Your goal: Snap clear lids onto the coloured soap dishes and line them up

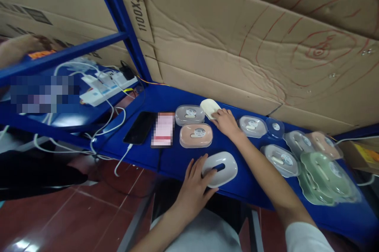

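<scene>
The glossy white oval plastic dish sits steadiest with the left hand pinching its rim, while the right hand, grip unclear, touches the cream oval plastic piece.

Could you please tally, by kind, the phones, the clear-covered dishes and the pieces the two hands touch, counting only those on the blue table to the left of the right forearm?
Phones: 2 (black phone, lit-screen phone)
Clear-covered dishes: 2 (grey dish, peach dish)
Pieces touched: 2 (white slotted dish at left hand, cream piece at right hand)
Total: 6
</scene>
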`<state>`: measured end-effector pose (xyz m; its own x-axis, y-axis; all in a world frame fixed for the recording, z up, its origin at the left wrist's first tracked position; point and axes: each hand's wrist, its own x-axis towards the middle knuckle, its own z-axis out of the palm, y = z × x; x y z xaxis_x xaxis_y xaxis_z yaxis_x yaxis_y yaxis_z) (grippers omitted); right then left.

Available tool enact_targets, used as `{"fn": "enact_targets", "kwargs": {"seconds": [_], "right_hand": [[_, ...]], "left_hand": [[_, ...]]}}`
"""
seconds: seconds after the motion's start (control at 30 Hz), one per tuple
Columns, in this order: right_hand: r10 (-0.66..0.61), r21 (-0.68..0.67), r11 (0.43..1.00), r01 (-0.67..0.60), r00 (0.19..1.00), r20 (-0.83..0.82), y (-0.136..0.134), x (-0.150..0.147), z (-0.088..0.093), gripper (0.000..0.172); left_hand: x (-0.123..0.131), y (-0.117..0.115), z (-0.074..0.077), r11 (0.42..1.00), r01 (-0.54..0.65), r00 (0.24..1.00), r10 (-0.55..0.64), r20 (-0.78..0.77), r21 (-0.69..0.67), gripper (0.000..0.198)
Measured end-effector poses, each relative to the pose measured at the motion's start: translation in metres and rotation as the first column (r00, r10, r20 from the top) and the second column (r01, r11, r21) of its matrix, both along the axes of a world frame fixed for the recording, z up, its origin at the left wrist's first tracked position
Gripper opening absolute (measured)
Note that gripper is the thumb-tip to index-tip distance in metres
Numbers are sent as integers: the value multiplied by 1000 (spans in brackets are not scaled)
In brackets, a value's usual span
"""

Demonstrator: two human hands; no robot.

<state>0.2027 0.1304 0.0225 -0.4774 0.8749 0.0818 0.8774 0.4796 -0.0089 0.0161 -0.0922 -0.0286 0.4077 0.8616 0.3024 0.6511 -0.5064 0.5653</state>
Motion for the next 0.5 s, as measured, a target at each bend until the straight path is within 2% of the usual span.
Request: {"fn": "enact_targets", "kwargs": {"seconds": [0.07, 0.17, 0.27, 0.4, 0.5], "right_hand": [[-51, -8, 999, 51, 999, 4, -31, 15, 0, 30], [-99, -43, 994, 99, 995, -9, -88, 44, -4, 31], [-100, -106, 991, 81, 978, -181, -143, 75, -12, 39], [-171, -146, 982, 120, 896, -410, -190, 103, -23, 46], [-294, -127, 955, 268, 800, -523, -209, 107, -25, 48]], "left_hand": [[-9, -3, 2, 998, 68, 998, -68, 19, 2, 54], [-26, -8, 10, 989, 146, 986, -145, 84, -6, 55], [-36, -7, 19, 987, 160, 980, -156, 123, -31, 57], [-23, 12, 23, 975, 220, 969, -214, 124, -41, 56], [-3, 32, 23, 973, 229, 971, -227, 81, -18, 51]]}}
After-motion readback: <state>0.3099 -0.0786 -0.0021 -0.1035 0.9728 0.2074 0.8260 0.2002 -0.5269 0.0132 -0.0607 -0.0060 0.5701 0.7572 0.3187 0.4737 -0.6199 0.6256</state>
